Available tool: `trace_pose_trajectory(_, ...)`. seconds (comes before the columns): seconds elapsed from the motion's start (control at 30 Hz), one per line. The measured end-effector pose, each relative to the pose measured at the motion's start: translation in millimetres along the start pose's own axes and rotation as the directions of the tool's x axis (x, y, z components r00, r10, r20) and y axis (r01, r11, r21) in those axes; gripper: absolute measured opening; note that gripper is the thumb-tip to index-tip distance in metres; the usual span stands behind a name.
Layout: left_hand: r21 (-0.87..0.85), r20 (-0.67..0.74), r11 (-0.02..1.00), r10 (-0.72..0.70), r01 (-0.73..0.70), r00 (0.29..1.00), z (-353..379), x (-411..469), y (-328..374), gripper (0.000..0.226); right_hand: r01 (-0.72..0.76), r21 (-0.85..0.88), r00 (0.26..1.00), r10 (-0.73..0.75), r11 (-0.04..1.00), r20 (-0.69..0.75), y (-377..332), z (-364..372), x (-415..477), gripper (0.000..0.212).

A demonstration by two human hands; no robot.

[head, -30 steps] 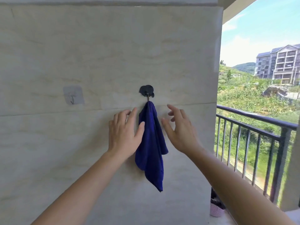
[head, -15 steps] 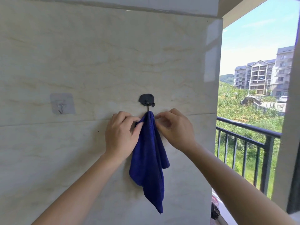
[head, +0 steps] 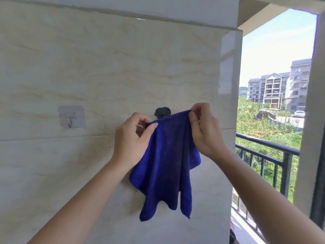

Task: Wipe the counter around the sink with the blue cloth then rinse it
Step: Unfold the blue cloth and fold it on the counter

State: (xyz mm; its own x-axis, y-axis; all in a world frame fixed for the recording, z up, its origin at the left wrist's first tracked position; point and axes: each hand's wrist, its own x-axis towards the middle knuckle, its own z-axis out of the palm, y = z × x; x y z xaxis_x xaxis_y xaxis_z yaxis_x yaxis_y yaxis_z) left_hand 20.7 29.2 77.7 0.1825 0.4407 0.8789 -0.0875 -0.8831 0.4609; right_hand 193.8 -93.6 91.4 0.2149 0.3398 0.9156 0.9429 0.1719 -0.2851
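A clear adhesive hook (head: 71, 117) sticks to the marble-tiled wall (head: 105, 67). The left hand (head: 131, 140) pinches the blue cloth (head: 167, 161) at its top edge before a black hook (head: 162, 112); the right hand (head: 204, 131) pinches the other corner. A balcony railing (head: 267, 152) stands rightward.

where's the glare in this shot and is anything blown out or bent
Head view: bright glare patches on the glossy wall tile near its right edge; sky nearly blown out; blue cloth evenly lit and sharp; wide-angle lens bows the tile's top edge.
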Motion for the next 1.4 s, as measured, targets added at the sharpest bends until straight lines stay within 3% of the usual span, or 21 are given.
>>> trace_pose_trajectory(0.1,-0.108,0.082,0.990,-0.081,0.090,0.993,1,-16,5,0.014,-0.011,0.083,1.000,0.010,0.996,0.016,0,-8,-16,0.006)
trace_pose_trajectory(0.23,-0.106,0.233,0.980,-0.140,0.168,0.962,10,-67,-13,0.016,-0.132,0.082,0.984,0.120,0.988,0.135,18,-7,-77,0.010)
trace_pose_trajectory(0.33,-0.091,0.340,0.956,-0.232,0.277,0.912,16,-117,-33,0.017,-0.261,-0.042,0.939,0.263,0.965,0.220,31,-4,-137,0.010)
trace_pose_trajectory(0.4,-0.085,0.376,0.933,-0.295,0.350,0.878,17,-148,-48,0.016,-0.296,-0.239,0.880,0.361,0.925,0.308,37,-6,-174,0.004)
trace_pose_trajectory(0.53,-0.061,0.471,0.916,-0.324,0.397,0.820,21,-187,-74,0.012,-0.229,-0.527,0.749,0.494,0.818,0.441,42,-23,-224,0.048)
trace_pose_trajectory(0.67,-0.057,0.635,0.927,-0.254,0.372,0.730,35,-213,-85,0.012,-0.174,-0.604,0.736,0.511,0.777,0.445,43,-53,-261,0.067)
trace_pose_trajectory(0.8,-0.138,0.750,0.910,-0.162,0.391,0.641,72,-241,-74,0.015,-0.226,-0.677,0.736,0.578,0.700,0.352,25,-97,-310,0.053)
trace_pose_trajectory(0.9,-0.218,0.816,0.888,-0.062,0.405,0.574,105,-275,-42,0.015,-0.311,-0.773,0.699,0.684,0.553,0.208,-6,-142,-353,0.044)
trace_pose_trajectory(1.03,-0.395,0.857,0.852,0.207,0.345,0.472,145,-321,16,0.013,-0.465,-0.823,0.615,0.788,0.326,-0.035,-67,-215,-405,0.038)
trace_pose_trajectory(1.17,-0.585,0.793,0.767,0.472,0.264,0.385,170,-364,96,0.011,-0.562,-0.818,0.570,0.773,0.121,-0.277,-148,-280,-451,0.019)
trace_pose_trajectory(1.27,-0.688,0.725,0.664,0.608,0.294,0.324,168,-396,164,0.008,-0.638,-0.768,0.482,0.753,-0.047,-0.447,-214,-323,-481,0.021)
trace_pose_trajectory(1.4,-0.757,0.646,0.561,0.721,0.336,0.251,151,-444,257,0.010,-0.713,-0.679,0.399,0.694,-0.176,-0.599,-302,-373,-525,0.023)
